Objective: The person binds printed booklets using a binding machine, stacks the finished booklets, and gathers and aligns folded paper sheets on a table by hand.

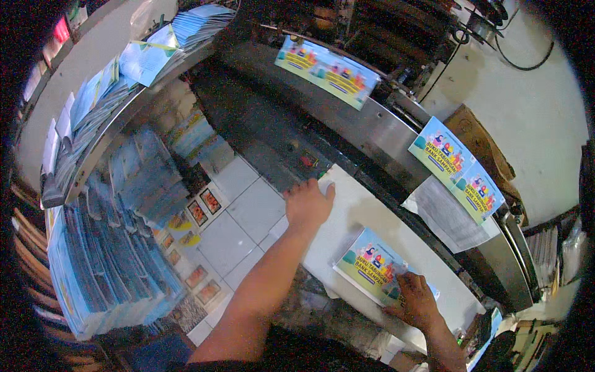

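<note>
Printed booklets, apparently in mid-batch, judging by the layout. On the white worktop (341, 211), near its centre: a booklet (365, 266), cover upward, with the right hand (415, 302) closed on its right end, fingers over the top and thumb at the near edge. At the far left corner of the worktop: the left hand (308, 203), fingers loosely bent, holding nothing visible. Along the metal rail (392, 126): one sharp two-cover strip (455, 168), just above a whitish sheet (451, 218), and one blurred strip (327, 71) farther up, both already printed. Finished or left to handle, impossible to tell which: blue stacks (118, 266) at lower left and loose booklets (149, 61) on the curved ledge. Writing: dark two-line capitals beneath cartoon figures, plus a smaller line on a purple band; readable except on the blurred strip; no brand discernible.
</note>
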Tool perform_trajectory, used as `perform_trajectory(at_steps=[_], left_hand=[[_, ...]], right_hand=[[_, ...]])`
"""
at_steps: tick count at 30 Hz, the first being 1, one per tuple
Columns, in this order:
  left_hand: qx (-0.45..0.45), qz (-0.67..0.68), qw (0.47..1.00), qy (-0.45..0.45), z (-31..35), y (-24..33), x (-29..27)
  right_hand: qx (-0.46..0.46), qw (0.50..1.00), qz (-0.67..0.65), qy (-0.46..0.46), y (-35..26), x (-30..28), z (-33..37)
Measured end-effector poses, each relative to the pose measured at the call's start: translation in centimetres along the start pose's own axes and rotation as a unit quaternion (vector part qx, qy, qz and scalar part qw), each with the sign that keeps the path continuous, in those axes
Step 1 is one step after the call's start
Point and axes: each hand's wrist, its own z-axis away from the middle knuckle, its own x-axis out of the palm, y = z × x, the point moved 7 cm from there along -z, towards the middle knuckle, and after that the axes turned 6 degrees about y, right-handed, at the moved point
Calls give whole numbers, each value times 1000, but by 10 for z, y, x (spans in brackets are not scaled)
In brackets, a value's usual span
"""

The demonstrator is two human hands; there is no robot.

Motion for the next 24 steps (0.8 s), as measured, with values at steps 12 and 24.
perform_trajectory(at_steps=[12, 24], left_hand=[[-1, -10, 1000, 7, 0, 4, 5], [-11, 0, 1000, -3, 1, 3, -2]], right_hand=[[-4, 991, -84, 103, 34, -68, 4], [17, 854, 248, 456, 127, -242, -76]])
